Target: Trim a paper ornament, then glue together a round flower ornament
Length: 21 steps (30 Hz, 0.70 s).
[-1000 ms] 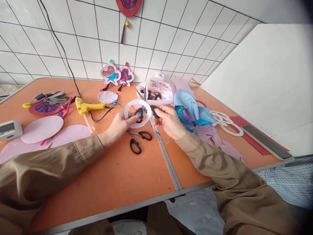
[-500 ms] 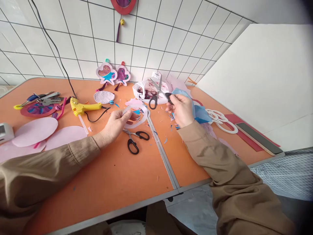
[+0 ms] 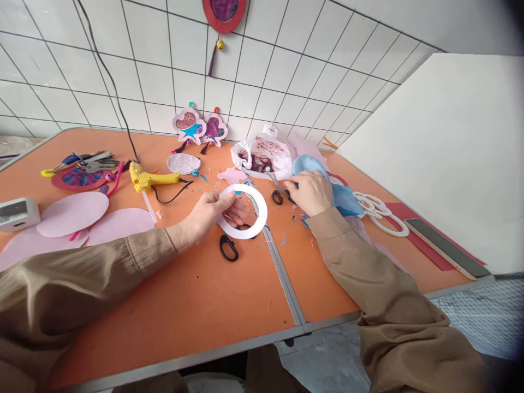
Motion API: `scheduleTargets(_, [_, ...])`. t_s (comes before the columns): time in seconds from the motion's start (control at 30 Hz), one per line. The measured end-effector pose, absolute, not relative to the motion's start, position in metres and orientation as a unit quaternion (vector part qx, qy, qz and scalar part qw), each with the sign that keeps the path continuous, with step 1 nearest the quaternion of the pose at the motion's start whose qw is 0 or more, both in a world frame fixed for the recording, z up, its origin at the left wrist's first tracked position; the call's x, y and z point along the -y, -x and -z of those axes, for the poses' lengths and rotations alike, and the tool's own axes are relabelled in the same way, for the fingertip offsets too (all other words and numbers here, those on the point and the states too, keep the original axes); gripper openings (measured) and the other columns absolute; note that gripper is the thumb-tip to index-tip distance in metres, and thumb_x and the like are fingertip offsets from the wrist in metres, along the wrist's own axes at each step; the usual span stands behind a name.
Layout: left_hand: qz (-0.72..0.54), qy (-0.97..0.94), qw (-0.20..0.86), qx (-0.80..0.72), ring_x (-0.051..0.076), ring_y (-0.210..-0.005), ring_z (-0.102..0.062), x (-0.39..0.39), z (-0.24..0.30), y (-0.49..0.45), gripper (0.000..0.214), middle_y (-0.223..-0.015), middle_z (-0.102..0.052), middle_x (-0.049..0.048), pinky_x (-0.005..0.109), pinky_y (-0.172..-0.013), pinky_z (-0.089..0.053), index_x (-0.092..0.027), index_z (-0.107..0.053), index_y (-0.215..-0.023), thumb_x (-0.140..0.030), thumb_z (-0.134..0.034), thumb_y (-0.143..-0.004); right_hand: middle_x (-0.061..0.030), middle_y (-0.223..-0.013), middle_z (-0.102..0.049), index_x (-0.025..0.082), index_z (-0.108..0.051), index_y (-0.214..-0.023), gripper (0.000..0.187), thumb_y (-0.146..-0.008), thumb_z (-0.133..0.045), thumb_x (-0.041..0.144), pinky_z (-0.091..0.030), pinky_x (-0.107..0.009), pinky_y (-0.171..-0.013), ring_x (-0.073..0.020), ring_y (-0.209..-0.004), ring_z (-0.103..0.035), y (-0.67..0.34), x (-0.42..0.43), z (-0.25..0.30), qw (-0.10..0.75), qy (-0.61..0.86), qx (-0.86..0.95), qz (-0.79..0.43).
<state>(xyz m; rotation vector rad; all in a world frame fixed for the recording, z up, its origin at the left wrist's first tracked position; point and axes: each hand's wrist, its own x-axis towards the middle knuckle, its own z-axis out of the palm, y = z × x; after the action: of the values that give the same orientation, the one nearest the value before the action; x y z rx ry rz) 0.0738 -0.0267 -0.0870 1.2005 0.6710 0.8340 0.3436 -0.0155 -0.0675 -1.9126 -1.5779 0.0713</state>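
Note:
Between the thumb and fingers of my left hand [image 3: 210,213] is a white paper ring [image 3: 261,218], its flat face turned up toward me. A pair of black-handled scissors [image 3: 229,248] lies on the table beneath the ring, partly hidden by it. My right hand [image 3: 313,192] is closed at the handle of a second pair of scissors [image 3: 277,195], low by the tabletop with the blades pointing away. Blue material [image 3: 309,162] sits just beyond that hand. Pink and blue paper scraps [image 3: 232,174] are strewn between the two hands.
A yellow glue gun [image 3: 153,179] and pink paper ovals [image 3: 73,214] lie at left. Behind stand a plastic bag [image 3: 278,155] with dark threads and two pink-edged ornaments [image 3: 189,126]. White rings [image 3: 391,225] and a phone [image 3: 446,248] are at right.
My right hand has lowered the scissors from the air toward the tabletop. My left hand has turned the ring so its flat face shows. The view has shifted slightly.

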Motion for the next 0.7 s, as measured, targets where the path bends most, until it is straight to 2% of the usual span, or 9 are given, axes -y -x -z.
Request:
scheduleTargets(0.03, [-0.370, -0.538, 0.697, -0.297, 0.019, -0.061, -0.070, 0.027, 0.087, -0.074, 0.055, -0.073, -0.075, 0.0124, 0.030, -0.062, -0.057, -0.009, -0.070, -0.079, -0.064, -0.073, -0.074, -0.0139, -0.093, -0.074, 0.018, -0.072, -0.070, 0.018, -0.083, -0.063, 0.028, -0.047, -0.038, -0.083, -0.0323, -0.107, -0.062, -0.337, 0.019, 0.065, 0.325, 0.715, 0.618, -0.033])
scheduleTargets(0.1, [-0.362, -0.544, 0.698, -0.293, 0.018, -0.061, -0.070, 0.027, 0.087, -0.073, 0.052, -0.073, -0.076, 0.0120, 0.029, -0.063, -0.057, -0.009, -0.069, -0.080, -0.061, -0.072, -0.077, -0.0109, -0.090, -0.076, 0.018, -0.074, -0.076, 0.031, -0.088, -0.056, 0.040, -0.050, -0.036, -0.077, -0.0276, -0.096, -0.067, -0.323, 0.027, 0.058, 0.337, 0.675, 0.650, -0.093])
scheduleTargets(0.17, [-0.356, -0.550, 0.697, -0.292, 0.017, -0.061, -0.070, 0.027, 0.086, -0.073, 0.047, -0.075, -0.076, 0.0118, 0.028, -0.063, -0.057, -0.009, -0.070, -0.080, -0.056, -0.069, -0.083, -0.0105, -0.091, -0.077, 0.018, -0.076, -0.089, 0.044, -0.091, -0.049, 0.053, -0.051, -0.034, -0.069, -0.0242, -0.086, -0.069, -0.309, 0.036, 0.053, 0.362, 0.589, 0.680, -0.245])
scheduleTargets(0.23, [-0.349, -0.551, 0.700, -0.292, 0.016, -0.060, -0.070, 0.027, 0.086, -0.074, 0.042, -0.074, -0.076, 0.0111, 0.028, -0.062, -0.057, -0.009, -0.070, -0.079, -0.050, -0.066, -0.088, -0.0092, -0.093, -0.077, 0.019, -0.075, -0.096, 0.039, -0.085, -0.059, 0.053, -0.051, -0.034, -0.068, -0.0228, -0.085, -0.069, -0.296, 0.042, 0.049, 0.352, 0.520, 0.704, -0.331])
scheduleTargets(0.33, [-0.341, -0.541, 0.711, -0.292, 0.015, -0.057, -0.070, 0.025, 0.086, -0.076, 0.032, -0.071, -0.075, 0.0098, 0.025, -0.058, -0.055, -0.009, -0.069, -0.077, -0.038, -0.065, -0.091, -0.0043, -0.076, -0.072, 0.018, -0.073, -0.080, 0.023, -0.078, -0.069, 0.040, -0.047, -0.032, -0.063, -0.0178, -0.070, -0.063, -0.284, 0.046, 0.045, 0.344, 0.520, 0.715, -0.316])
scheduleTargets(0.4, [-0.346, -0.536, 0.709, -0.301, 0.014, -0.056, -0.068, 0.024, 0.083, -0.076, 0.023, -0.070, -0.075, 0.0087, 0.024, -0.057, -0.054, -0.009, -0.070, -0.079, -0.028, -0.067, -0.090, -0.0002, -0.062, -0.063, 0.017, -0.069, -0.071, 0.021, -0.077, -0.067, 0.037, -0.038, -0.029, -0.055, -0.0128, -0.057, -0.052, -0.279, 0.044, 0.041, 0.346, 0.540, 0.709, -0.293])
scheduleTargets(0.5, [-0.373, -0.540, 0.684, -0.319, 0.012, -0.056, -0.067, 0.024, 0.071, -0.073, 0.014, -0.068, -0.074, 0.0073, 0.022, -0.057, -0.053, -0.008, -0.071, -0.079, -0.019, -0.068, -0.088, 0.0025, -0.056, -0.055, 0.017, -0.067, -0.070, 0.018, -0.078, -0.065, 0.033, -0.029, -0.027, -0.051, -0.0096, -0.052, -0.043, -0.274, 0.041, 0.030, 0.339, 0.556, 0.701, -0.290])
scheduleTargets(0.6, [-0.411, -0.545, 0.649, -0.336, 0.010, -0.057, -0.064, 0.022, 0.053, -0.066, 0.017, -0.069, -0.073, 0.0075, 0.021, -0.057, -0.051, -0.008, -0.070, -0.075, -0.016, -0.065, -0.090, 0.0018, -0.058, -0.055, 0.018, -0.064, -0.068, 0.015, -0.079, -0.066, 0.029, -0.031, -0.026, -0.051, -0.0100, -0.054, -0.045, -0.265, 0.034, 0.020, 0.328, 0.556, 0.700, -0.305])
scheduleTargets(0.7, [-0.432, -0.530, 0.629, -0.370, 0.011, -0.054, -0.064, 0.017, 0.038, -0.058, 0.021, -0.063, -0.071, 0.0066, 0.023, -0.057, -0.050, -0.010, -0.066, -0.071, -0.017, -0.065, -0.090, -0.0009, -0.064, -0.062, 0.019, -0.061, -0.068, 0.016, -0.080, -0.067, 0.027, -0.040, -0.027, -0.055, -0.0121, -0.059, -0.053, -0.253, 0.022, 0.016, 0.341, 0.531, 0.697, -0.342])
